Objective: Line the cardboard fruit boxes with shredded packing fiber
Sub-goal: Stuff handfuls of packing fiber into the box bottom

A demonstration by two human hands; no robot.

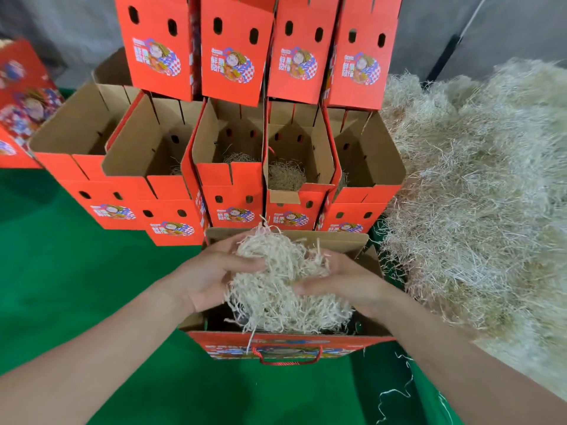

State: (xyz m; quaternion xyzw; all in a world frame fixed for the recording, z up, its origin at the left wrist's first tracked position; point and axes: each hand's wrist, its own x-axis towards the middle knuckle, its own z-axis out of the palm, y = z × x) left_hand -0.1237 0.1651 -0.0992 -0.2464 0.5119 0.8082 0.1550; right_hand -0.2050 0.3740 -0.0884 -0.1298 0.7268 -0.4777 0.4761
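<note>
A pale clump of shredded fiber (273, 283) hangs over the open red cardboard box (285, 343) nearest me. My left hand (211, 273) grips the clump from the left, fingers curled into its top. From the right, my right hand (340, 280) holds it, fingers buried in the strands. The clump's lower part dips into the box mouth. A red cord handle hangs on the box's front wall.
A row of open red boxes (233, 179) stands behind, some with fiber at the bottom; more boxes are stacked on top (236, 50). A big heap of loose fiber (478, 194) fills the right. Green table cover (76, 286) lies left and in front.
</note>
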